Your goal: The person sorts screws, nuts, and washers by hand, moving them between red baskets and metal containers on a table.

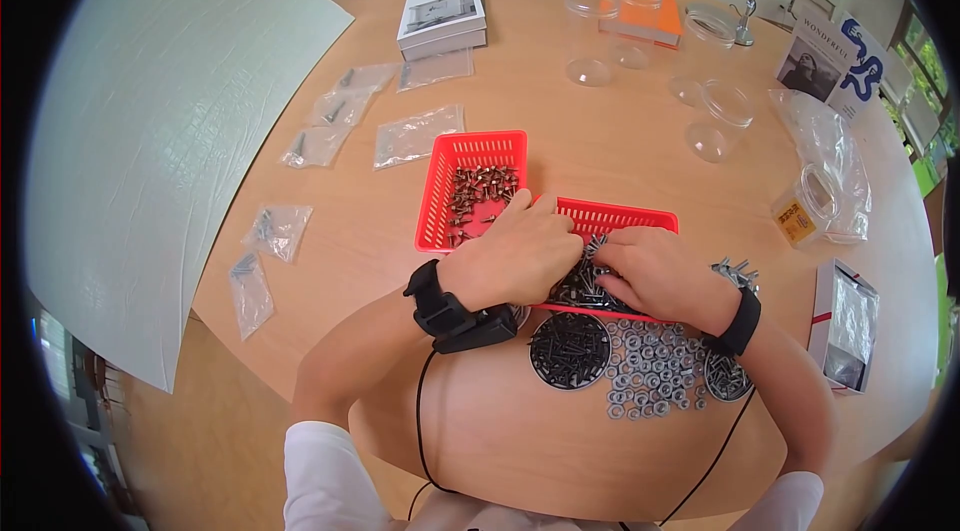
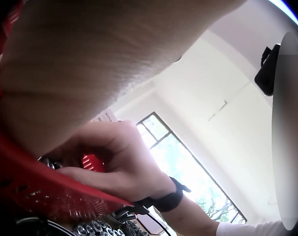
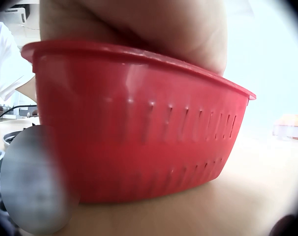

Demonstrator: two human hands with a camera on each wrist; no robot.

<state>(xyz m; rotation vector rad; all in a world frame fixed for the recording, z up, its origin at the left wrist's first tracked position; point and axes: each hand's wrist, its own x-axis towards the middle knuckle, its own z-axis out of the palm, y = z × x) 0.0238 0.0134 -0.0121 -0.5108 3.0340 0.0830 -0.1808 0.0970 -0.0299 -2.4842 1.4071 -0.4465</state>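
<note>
Dipping into a red basket (image 1: pixel 630 218) — left hand (image 1: pixel 520 253), right hand (image 1: pixel 662 273); screws (image 1: pixel 577 289) beneath.

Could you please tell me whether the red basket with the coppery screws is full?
Partly filled: the coppery screws sit below the rim of the red basket, with bare bottom showing between them.

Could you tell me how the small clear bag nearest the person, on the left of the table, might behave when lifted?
The bag will probably flop, being thin, creased film. It may hang lopsided, since its metal pieces bunch at the far end, where most weight likely sits.
</note>
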